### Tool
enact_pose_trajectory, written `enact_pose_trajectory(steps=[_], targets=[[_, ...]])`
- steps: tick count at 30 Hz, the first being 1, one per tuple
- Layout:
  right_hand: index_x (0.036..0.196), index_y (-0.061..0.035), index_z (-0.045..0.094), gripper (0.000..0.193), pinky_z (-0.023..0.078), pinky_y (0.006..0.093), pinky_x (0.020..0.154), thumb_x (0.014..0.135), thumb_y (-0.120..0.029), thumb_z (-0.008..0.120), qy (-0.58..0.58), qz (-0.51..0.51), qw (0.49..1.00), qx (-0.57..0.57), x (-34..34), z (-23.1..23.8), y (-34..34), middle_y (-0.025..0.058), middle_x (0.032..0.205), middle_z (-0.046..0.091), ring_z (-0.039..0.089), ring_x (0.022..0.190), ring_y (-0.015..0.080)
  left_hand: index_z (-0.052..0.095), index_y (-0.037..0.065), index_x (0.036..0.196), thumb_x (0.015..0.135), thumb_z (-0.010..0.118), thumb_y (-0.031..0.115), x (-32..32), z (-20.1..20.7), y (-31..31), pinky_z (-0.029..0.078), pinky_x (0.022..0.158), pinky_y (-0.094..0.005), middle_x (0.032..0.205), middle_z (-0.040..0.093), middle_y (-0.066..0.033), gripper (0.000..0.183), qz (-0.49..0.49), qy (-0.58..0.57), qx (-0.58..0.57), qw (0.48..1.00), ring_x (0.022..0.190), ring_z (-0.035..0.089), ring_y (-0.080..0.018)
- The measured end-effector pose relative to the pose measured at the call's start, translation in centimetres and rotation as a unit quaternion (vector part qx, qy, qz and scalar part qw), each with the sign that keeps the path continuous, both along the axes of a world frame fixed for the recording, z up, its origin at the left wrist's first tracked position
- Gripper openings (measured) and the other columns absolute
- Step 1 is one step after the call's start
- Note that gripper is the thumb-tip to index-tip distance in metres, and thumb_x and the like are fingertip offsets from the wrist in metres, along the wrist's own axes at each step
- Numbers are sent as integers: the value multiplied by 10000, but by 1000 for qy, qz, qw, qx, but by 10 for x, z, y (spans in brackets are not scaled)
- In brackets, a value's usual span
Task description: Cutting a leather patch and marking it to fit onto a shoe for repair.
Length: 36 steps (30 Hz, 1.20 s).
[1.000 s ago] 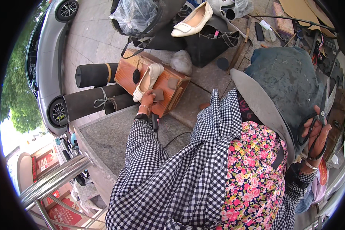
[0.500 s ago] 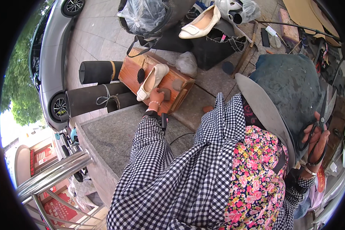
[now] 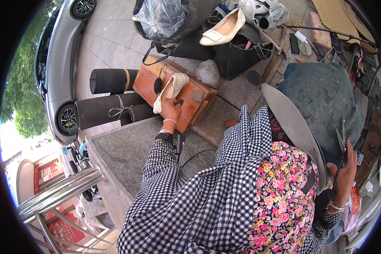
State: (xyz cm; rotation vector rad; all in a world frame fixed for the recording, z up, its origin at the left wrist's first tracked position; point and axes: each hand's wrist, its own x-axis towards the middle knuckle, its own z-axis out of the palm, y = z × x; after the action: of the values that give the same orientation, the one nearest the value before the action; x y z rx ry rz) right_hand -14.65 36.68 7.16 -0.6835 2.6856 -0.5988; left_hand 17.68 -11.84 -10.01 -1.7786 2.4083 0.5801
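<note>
A cream flat shoe [image 3: 178,83] lies on a reddish wooden box [image 3: 154,67]. My left hand [image 3: 172,111] is beside its lower end, fingers closed on a small dark flat piece [image 3: 179,103] whose material I cannot make out. A dark oval object [image 3: 158,85] and a greyish rounded piece [image 3: 197,95] rest on the box on either side of the shoe. My right hand [image 3: 346,171] holds scissors [image 3: 341,137] at the right, their blades pointing up and slightly parted. The handles are partly hidden by my fingers.
A matching cream shoe [image 3: 224,28] sits on black bags at the back. Dark rolls [image 3: 106,111] lie left of the box, on the far side of a stone slab [image 3: 127,146]. A dark cloth-covered bundle [image 3: 317,99] is at my right, with a metal railing [image 3: 59,192] at lower left.
My left hand has lifted the dark flat piece, which lay on the box, and tilted it. My right hand has lowered and turned with the scissors, bringing the blades lower and leftward.
</note>
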Motion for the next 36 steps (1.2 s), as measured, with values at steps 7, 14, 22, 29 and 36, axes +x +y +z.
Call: enact_pose_trajectory(steps=[7,14,22,29,36], targets=[[1285,-102,446,895,394,387,846,464,-78,803,57,4,994,96,10,30,-11,147,1058,523,496,993,350,657,24,714,623,690,120,-24,-33,-32,459,755,-393,894,609,-163,137,-147,113,-144,972,833,581,-329],[1241,-73,475,783,356,406,794,567,-351,763,131,78,987,49,-11,0,-23,115,969,501,468,933,303,641,-52,776,690,674,70,12,-38,-74,462,606,-302,669,629,-77,153,-47,127,11,991,615,570,-158],[1241,-93,479,814,347,383,797,541,-402,757,145,58,988,4,-15,22,-10,95,949,507,472,929,279,608,-43,881,768,582,-13,-77,107,-63,443,634,-227,801,635,-43,120,-56,376,144,914,680,559,-98],[1257,-100,450,846,324,399,890,542,-426,763,191,122,972,61,-4,-10,-5,117,1041,496,431,1052,296,567,-17,844,759,536,-46,-188,228,40,462,732,-233,817,611,-56,96,-145,548,259,782,736,574,-111],[1258,-84,454,766,372,382,771,583,-297,747,128,211,952,179,-13,7,-4,100,1016,525,488,971,266,559,-21,840,740,546,-14,-259,294,90,440,794,-263,905,602,-90,101,-280,635,263,671,827,568,-129]])
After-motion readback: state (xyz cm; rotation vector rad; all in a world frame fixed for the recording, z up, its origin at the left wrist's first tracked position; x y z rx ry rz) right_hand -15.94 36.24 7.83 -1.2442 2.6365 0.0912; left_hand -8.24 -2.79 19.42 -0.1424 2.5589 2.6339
